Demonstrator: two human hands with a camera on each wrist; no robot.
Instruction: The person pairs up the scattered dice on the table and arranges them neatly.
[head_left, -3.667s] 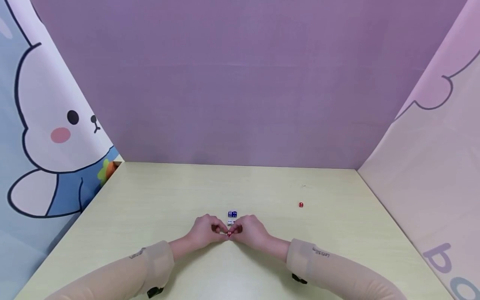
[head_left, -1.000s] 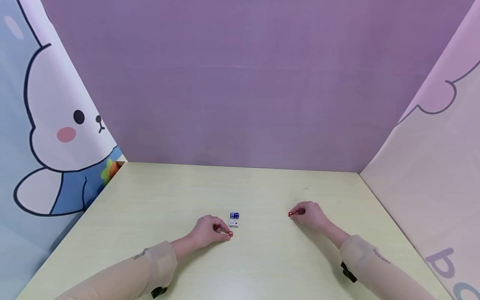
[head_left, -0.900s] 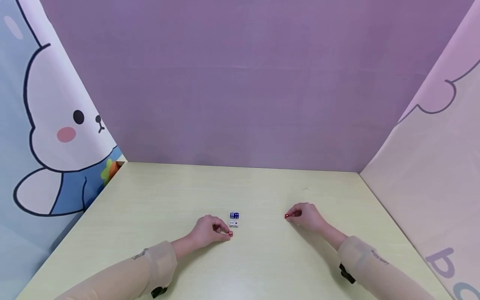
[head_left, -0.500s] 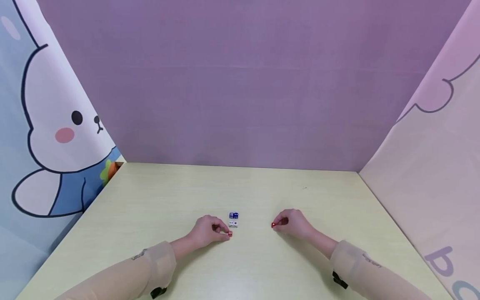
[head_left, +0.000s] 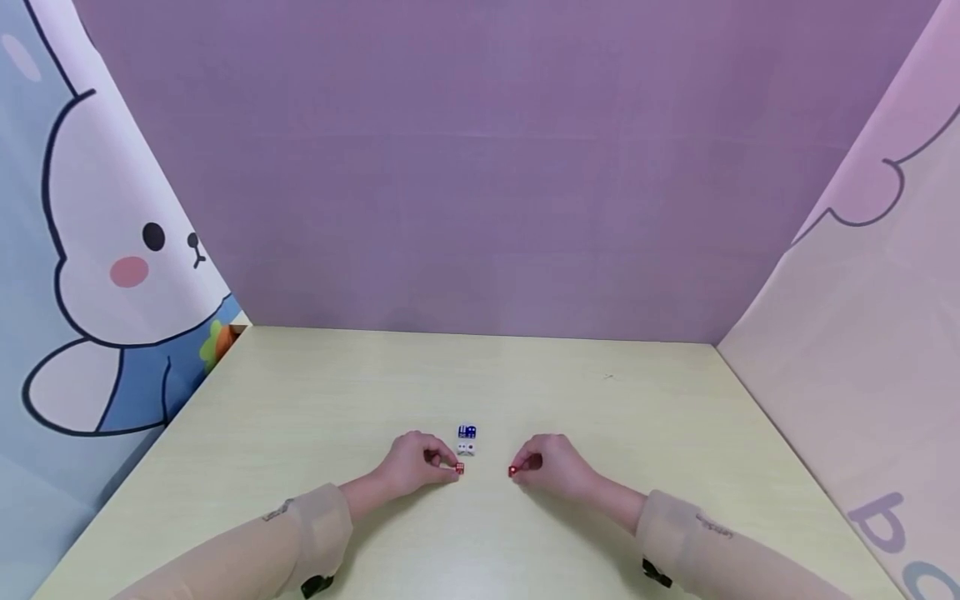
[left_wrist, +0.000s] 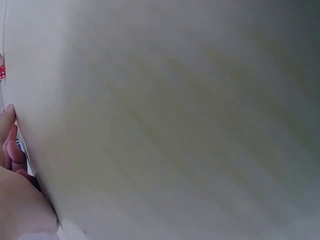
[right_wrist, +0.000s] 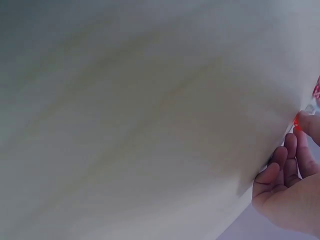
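My left hand [head_left: 415,464] pinches a red die [head_left: 460,468] between thumb and forefinger, low at the table. Just beyond that die sit two white dice [head_left: 466,449] side by side, and past them two blue dice [head_left: 467,432] in a matching row. To the right, a short gap away, my right hand [head_left: 553,467] holds a second red die between thumb and fingertip; its orange-red face [right_wrist: 297,121] shows in the right wrist view. In the left wrist view that same die [left_wrist: 2,72] appears at the left edge, while my left fingers hide most of their own die.
The pale wooden table [head_left: 360,375] spreads around the dice. Behind it stands a purple backdrop [head_left: 480,208]. A rabbit-print panel [head_left: 112,250] flanks the left side and a pale printed panel [head_left: 870,358] the right. A small dark mark [head_left: 608,377] lies on the table at the back right.
My right hand has left the left hand's side, taken the lone red die from the far right, and brought it left and nearer. My left hand has stayed at its die.
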